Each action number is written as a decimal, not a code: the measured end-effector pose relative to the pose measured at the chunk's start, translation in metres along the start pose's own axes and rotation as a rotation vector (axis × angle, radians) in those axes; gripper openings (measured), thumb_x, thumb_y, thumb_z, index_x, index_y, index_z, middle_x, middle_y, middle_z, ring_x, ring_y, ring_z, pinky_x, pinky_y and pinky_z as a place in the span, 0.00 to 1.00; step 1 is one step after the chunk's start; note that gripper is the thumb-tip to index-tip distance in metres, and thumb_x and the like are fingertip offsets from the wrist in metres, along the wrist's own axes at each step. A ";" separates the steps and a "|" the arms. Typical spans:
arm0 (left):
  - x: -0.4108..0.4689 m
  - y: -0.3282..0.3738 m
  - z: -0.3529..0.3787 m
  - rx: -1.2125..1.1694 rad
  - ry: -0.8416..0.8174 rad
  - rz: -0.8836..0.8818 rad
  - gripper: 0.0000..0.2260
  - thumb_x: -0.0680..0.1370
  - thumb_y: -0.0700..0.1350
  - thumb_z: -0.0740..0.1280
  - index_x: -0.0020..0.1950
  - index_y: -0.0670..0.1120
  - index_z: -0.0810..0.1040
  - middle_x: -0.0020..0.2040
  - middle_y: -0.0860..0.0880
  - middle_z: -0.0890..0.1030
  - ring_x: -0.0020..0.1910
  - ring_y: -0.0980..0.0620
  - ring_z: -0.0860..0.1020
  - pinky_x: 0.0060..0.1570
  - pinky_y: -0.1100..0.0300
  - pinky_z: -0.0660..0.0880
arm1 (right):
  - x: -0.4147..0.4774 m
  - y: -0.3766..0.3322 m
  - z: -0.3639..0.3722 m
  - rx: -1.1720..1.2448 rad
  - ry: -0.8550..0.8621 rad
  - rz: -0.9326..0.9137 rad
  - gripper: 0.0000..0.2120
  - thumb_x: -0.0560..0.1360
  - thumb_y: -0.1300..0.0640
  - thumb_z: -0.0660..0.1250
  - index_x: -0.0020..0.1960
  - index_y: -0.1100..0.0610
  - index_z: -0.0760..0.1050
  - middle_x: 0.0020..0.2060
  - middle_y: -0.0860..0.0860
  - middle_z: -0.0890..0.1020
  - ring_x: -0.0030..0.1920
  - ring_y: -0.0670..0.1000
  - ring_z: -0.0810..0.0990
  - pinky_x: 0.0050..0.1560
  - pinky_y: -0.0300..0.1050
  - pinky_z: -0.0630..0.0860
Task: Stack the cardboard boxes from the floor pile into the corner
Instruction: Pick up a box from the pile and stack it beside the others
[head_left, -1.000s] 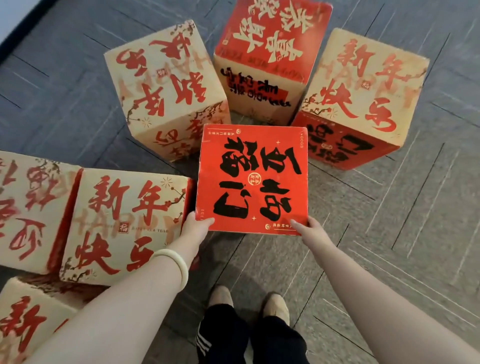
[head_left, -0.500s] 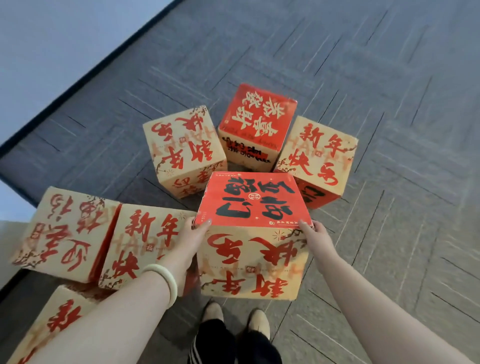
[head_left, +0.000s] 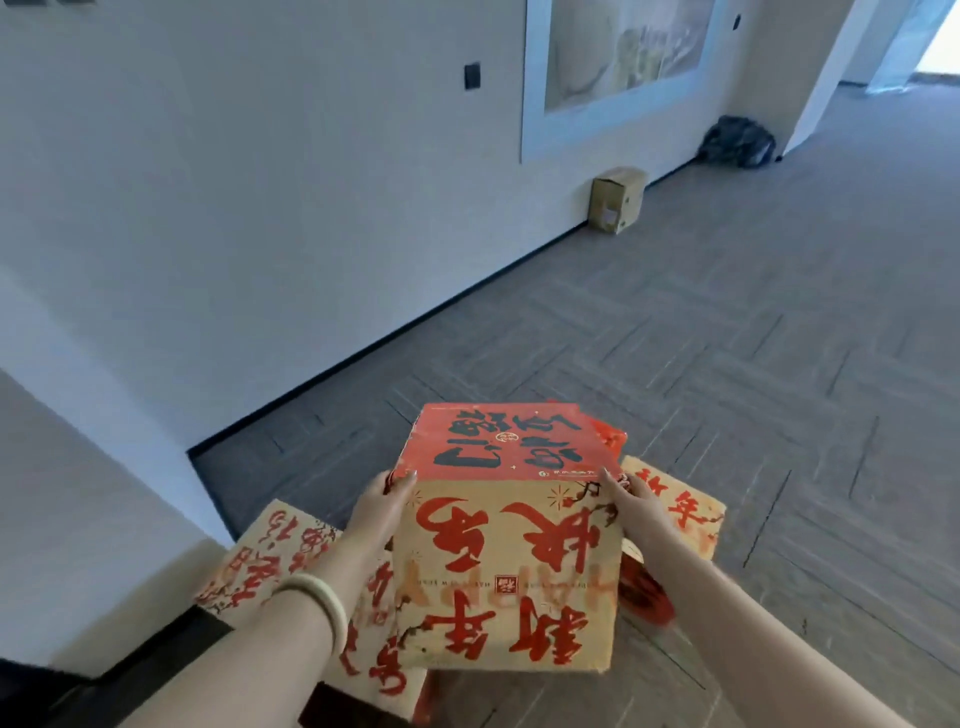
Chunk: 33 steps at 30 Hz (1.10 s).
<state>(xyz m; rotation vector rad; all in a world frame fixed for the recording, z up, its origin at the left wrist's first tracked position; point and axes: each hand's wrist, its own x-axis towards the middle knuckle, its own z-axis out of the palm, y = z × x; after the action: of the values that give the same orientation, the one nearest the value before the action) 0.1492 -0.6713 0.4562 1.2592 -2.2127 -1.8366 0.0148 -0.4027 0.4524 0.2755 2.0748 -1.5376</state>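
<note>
- Carried box (head_left: 506, 571): tan cardboard printed with red characters, red top face. It is held between the two hands, above and in front of the boxes on the floor, with its near face towards the camera.
- Left hand (head_left: 376, 512): the thumb lies on the near face at the upper left corner and the fingers wrap round the edge onto the left side face. The fingers are mostly hidden, so whether they are spread or together cannot be told.
- Right hand (head_left: 636, 512): mirrors the left, with the thumb at the upper right corner of the near face and the fingers round the right side face. Their spacing is likewise hidden.
- Bracelet (head_left: 319, 597): a pale band on the left wrist, behind the left fingers.
- Left floor box (head_left: 265, 561): same print, below and outside the left fingers.
- Right floor box (head_left: 680, 512): same print, just outside the right fingers.
- Plain brown box (head_left: 618, 200): far beyond the fingertips, on the grey carpet (head_left: 727, 364) at the foot of the wall (head_left: 260, 208).
- Dark bag (head_left: 737, 140): farther along the same wall.
</note>
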 end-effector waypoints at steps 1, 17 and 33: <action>-0.014 0.008 -0.011 -0.008 0.038 0.013 0.28 0.72 0.66 0.62 0.66 0.51 0.71 0.62 0.49 0.77 0.60 0.46 0.75 0.63 0.47 0.70 | -0.009 -0.012 0.002 -0.013 -0.035 -0.028 0.31 0.71 0.37 0.66 0.67 0.53 0.67 0.51 0.52 0.81 0.43 0.50 0.83 0.42 0.49 0.81; -0.323 -0.005 -0.226 -0.320 0.633 0.150 0.11 0.79 0.59 0.55 0.48 0.59 0.75 0.45 0.55 0.79 0.47 0.54 0.76 0.43 0.58 0.71 | -0.251 -0.127 0.156 -0.213 -0.640 -0.459 0.19 0.71 0.41 0.68 0.52 0.54 0.78 0.43 0.55 0.86 0.46 0.58 0.84 0.55 0.59 0.78; -0.775 -0.287 -0.486 -0.514 1.327 -0.131 0.16 0.77 0.57 0.62 0.56 0.48 0.78 0.50 0.45 0.82 0.51 0.43 0.79 0.57 0.48 0.75 | -0.731 0.039 0.451 -0.517 -1.233 -0.629 0.17 0.77 0.43 0.61 0.47 0.57 0.75 0.44 0.58 0.85 0.44 0.57 0.84 0.46 0.50 0.81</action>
<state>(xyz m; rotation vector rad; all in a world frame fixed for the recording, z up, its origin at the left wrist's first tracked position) 1.0658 -0.6300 0.7349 1.7037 -0.8982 -0.8852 0.7769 -0.7011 0.7154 -1.2833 1.4118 -0.9094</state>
